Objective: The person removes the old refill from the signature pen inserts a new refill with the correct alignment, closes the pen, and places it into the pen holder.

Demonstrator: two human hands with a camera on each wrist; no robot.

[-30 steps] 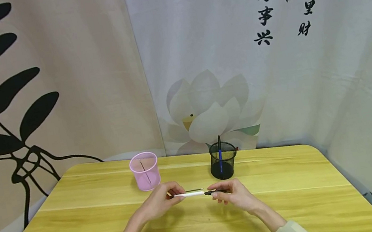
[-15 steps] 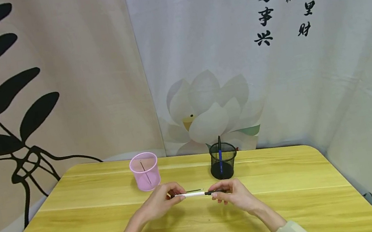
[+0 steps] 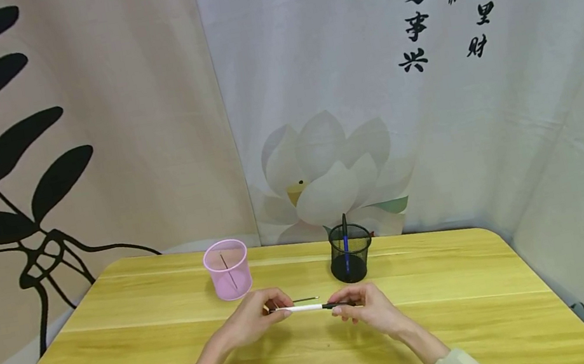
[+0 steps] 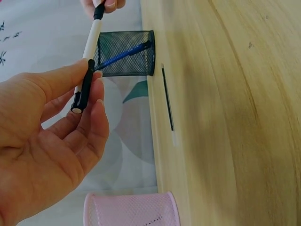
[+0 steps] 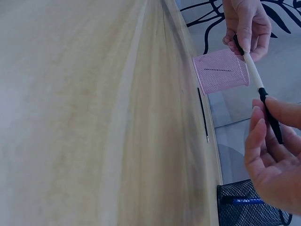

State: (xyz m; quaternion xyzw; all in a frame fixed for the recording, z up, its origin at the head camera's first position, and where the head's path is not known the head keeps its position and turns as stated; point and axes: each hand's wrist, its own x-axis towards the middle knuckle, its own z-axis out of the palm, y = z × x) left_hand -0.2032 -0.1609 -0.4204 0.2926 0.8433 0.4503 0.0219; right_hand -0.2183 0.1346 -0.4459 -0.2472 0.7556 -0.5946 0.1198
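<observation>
Showing only in left-wrist view: pen's pale end (image 4: 76, 110)

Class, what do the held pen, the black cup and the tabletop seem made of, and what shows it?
Held pen: probably smooth plastic, evenly coloured white and black.
Black cup: likely coated metal, judging by its open mesh.
Tabletop: smooth wood or laminate; grain streaks show, its core doesn't.

In the head view, both hands (image 3: 253, 317) (image 3: 372, 308) partly hide the pen (image 3: 307, 307).

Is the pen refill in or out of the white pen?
Out: the pen refill lies on the wooden tabletop, apart from the held white pen.
</observation>
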